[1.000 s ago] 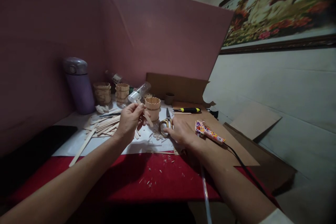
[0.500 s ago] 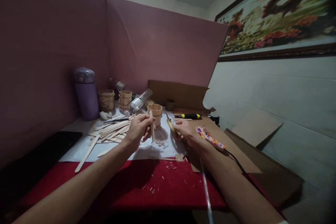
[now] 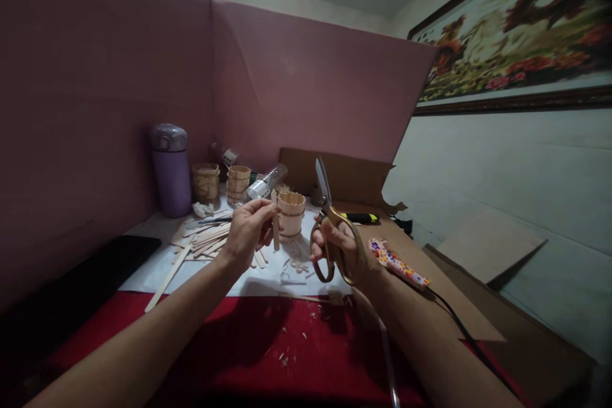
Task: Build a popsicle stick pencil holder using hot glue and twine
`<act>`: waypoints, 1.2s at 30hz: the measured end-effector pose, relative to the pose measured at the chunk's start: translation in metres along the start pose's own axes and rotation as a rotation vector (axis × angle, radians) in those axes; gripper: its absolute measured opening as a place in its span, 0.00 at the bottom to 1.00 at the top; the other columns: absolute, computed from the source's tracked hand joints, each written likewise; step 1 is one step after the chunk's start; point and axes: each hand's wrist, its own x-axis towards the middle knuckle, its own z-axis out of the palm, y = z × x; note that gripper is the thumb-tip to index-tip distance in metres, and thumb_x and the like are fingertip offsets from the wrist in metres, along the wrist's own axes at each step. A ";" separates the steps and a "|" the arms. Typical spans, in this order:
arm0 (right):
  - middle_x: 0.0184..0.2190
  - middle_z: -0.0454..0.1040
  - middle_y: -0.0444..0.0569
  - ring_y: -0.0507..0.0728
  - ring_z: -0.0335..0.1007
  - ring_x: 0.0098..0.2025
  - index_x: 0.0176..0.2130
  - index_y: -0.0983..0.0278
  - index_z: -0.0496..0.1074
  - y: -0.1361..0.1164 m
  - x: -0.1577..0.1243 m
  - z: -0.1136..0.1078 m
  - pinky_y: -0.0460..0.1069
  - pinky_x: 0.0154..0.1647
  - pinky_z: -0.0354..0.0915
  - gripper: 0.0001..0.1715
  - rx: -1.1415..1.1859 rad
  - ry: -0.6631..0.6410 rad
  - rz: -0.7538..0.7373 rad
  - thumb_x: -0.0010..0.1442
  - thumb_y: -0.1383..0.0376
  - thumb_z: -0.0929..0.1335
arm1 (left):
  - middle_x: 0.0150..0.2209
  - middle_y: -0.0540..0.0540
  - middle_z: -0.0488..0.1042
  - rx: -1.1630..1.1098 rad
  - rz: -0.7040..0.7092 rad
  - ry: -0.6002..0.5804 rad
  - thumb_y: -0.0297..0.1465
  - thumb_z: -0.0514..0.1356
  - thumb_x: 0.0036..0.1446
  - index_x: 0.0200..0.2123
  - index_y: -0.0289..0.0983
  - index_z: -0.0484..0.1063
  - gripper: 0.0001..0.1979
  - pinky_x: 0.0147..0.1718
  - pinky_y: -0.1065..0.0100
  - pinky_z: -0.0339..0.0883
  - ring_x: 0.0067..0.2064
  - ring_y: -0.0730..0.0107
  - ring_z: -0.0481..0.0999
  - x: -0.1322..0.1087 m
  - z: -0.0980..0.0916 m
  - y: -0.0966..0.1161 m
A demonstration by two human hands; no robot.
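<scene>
Between the thumb and fingers of my left hand (image 3: 252,229) a wooden craft stick (image 3: 276,223) stands upright, its top end cut to a point. My right hand (image 3: 340,245) is closed on gold-handled scissors (image 3: 323,182), fingers through the loops and blades pointing up. The scissors are apart from the stick. Just behind the held stick sits a small wooden bucket (image 3: 292,213) with a scalloped rim. Curled shavings and offcuts (image 3: 297,268) lie on the white paper (image 3: 258,284) below my hands.
Loose craft sticks (image 3: 205,243) are heaped at left. Behind them stand a purple flask (image 3: 172,172), two wooden cups (image 3: 238,185) and a lying plastic bottle (image 3: 268,182). At right are a yellow-black cutter (image 3: 361,218) and a flower-patterned glue gun (image 3: 399,264) with a black cord on cardboard (image 3: 444,306).
My right hand has raised and turned the scissors so their blades point up. The left hand still holds the stick. The view has shifted slightly, moving the scene to the right.
</scene>
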 end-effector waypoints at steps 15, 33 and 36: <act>0.25 0.63 0.38 0.46 0.54 0.18 0.49 0.63 0.61 0.002 -0.025 0.031 0.43 0.17 0.60 0.52 -0.333 -0.166 0.065 0.43 0.27 0.64 | 0.16 0.53 0.69 -0.056 0.036 0.044 0.37 0.67 0.44 0.25 0.36 0.67 0.13 0.12 0.78 0.50 0.14 0.81 0.59 -0.003 0.000 0.011; 0.24 0.61 0.37 0.47 0.53 0.18 0.49 0.62 0.60 0.003 -0.026 0.031 0.44 0.18 0.58 0.48 -0.355 -0.186 0.061 0.48 0.29 0.63 | 0.13 0.55 0.64 0.016 0.000 0.001 0.36 0.65 0.45 0.23 0.37 0.66 0.11 0.10 0.78 0.49 0.12 0.82 0.56 -0.007 0.002 0.010; 0.23 0.62 0.37 0.48 0.54 0.18 0.49 0.61 0.60 0.003 -0.028 0.033 0.45 0.19 0.58 0.49 -0.324 -0.192 0.050 0.46 0.27 0.63 | 0.13 0.54 0.65 0.033 0.000 -0.003 0.36 0.64 0.45 0.22 0.37 0.66 0.11 0.10 0.78 0.47 0.12 0.81 0.56 -0.007 0.002 0.009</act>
